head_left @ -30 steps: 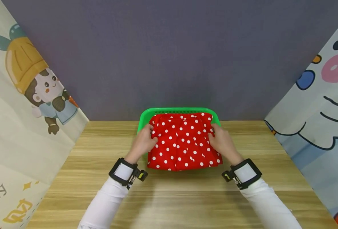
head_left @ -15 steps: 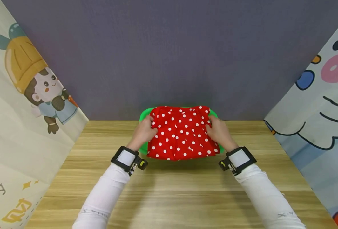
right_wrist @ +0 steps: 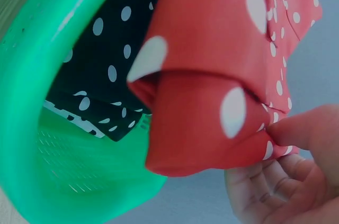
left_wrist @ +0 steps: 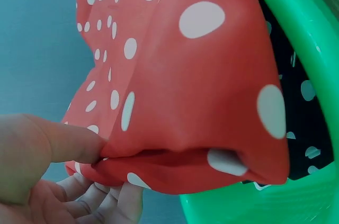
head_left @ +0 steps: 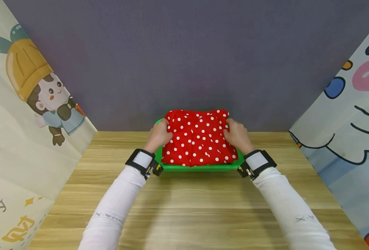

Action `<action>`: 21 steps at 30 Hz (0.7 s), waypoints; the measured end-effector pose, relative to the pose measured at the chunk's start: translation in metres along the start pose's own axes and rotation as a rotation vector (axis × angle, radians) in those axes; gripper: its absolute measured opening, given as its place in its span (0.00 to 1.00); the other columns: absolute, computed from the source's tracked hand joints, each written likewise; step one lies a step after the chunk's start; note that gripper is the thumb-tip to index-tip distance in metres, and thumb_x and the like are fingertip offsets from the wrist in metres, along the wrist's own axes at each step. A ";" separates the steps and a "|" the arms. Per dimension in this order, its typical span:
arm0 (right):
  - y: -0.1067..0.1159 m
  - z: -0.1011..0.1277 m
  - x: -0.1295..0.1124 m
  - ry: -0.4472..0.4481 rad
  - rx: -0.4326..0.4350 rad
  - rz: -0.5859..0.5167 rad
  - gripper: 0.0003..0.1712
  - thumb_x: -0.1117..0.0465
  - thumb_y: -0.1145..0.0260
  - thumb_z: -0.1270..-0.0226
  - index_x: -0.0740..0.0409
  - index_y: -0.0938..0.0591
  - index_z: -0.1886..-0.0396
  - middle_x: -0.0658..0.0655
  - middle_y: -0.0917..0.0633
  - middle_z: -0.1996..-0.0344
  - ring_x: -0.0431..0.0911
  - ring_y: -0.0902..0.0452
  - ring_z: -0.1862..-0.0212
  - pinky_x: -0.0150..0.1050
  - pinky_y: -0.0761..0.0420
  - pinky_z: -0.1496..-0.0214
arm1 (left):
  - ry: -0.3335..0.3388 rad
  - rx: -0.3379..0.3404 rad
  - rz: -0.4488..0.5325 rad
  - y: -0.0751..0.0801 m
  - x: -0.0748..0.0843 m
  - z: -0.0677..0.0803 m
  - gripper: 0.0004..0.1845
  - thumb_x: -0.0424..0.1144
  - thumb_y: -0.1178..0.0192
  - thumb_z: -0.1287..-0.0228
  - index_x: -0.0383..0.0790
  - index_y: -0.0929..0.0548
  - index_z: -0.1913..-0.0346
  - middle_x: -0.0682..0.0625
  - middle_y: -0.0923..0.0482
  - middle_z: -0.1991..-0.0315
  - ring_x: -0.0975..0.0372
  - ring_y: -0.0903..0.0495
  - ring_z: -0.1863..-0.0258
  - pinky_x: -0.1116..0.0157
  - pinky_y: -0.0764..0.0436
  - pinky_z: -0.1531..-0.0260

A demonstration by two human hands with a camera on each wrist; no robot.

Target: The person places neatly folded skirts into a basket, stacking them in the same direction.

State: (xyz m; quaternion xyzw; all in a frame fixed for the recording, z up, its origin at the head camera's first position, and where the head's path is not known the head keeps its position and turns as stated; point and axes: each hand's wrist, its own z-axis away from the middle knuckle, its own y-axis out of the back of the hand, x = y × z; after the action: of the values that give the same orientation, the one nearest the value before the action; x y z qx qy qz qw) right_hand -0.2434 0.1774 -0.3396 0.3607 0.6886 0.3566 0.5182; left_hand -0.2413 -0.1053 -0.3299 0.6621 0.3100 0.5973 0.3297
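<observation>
A folded red cloth with white polka dots (head_left: 200, 139) spans between both hands, over the green basket (head_left: 200, 168). My left hand (head_left: 159, 135) pinches its left edge, thumb on top and fingers beneath, as the left wrist view shows. At the opposite edge my right hand (head_left: 237, 135) pinches the cloth the same way. Inside the basket lies a black cloth with white dots (right_wrist: 106, 70), seen in both wrist views beneath the red one. Most of the basket's inside is hidden in the head view.
The basket stands on a wood-grain table (head_left: 197, 208), close to a grey back wall (head_left: 184, 62). Printed curtains with cartoon figures hang at the left (head_left: 19, 139) and right (head_left: 359, 132).
Both hands have carried the red cloth away from the body, toward the back wall. The basket's front rim now shows below the cloth, while its back rim has become covered.
</observation>
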 end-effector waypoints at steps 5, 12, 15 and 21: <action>0.001 -0.008 -0.001 -0.053 -0.046 0.008 0.26 0.63 0.43 0.37 0.72 0.34 0.41 0.71 0.23 0.51 0.61 0.23 0.56 0.55 0.23 0.53 | 0.019 -0.001 -0.046 -0.002 0.003 -0.007 0.20 0.35 0.43 0.46 0.34 0.31 0.50 0.43 0.24 0.60 0.54 0.24 0.65 0.62 0.24 0.73; -0.003 -0.012 0.001 -0.085 -0.078 0.014 0.26 0.63 0.44 0.37 0.71 0.35 0.41 0.71 0.24 0.50 0.61 0.24 0.54 0.55 0.24 0.52 | 0.055 -0.008 -0.077 -0.007 0.004 -0.016 0.18 0.36 0.42 0.47 0.35 0.30 0.53 0.43 0.24 0.60 0.54 0.24 0.63 0.60 0.23 0.69; -0.006 -0.013 0.003 -0.094 -0.088 0.020 0.25 0.63 0.44 0.37 0.70 0.34 0.42 0.71 0.24 0.51 0.61 0.24 0.54 0.56 0.24 0.51 | 0.043 -0.018 -0.107 -0.011 0.003 -0.020 0.18 0.36 0.42 0.48 0.34 0.29 0.54 0.42 0.23 0.60 0.53 0.23 0.63 0.60 0.22 0.67; -0.011 -0.018 0.006 -0.112 -0.118 0.049 0.24 0.63 0.44 0.39 0.69 0.32 0.44 0.70 0.23 0.52 0.61 0.25 0.54 0.55 0.25 0.50 | 0.031 -0.057 -0.125 -0.018 0.001 -0.027 0.19 0.35 0.43 0.47 0.32 0.29 0.52 0.40 0.22 0.60 0.51 0.22 0.63 0.59 0.21 0.65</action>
State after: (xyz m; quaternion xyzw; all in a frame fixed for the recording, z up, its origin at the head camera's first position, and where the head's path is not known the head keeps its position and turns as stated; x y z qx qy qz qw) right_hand -0.2631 0.1749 -0.3477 0.3655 0.6274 0.3885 0.5673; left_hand -0.2687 -0.0922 -0.3423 0.6226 0.3387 0.5944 0.3800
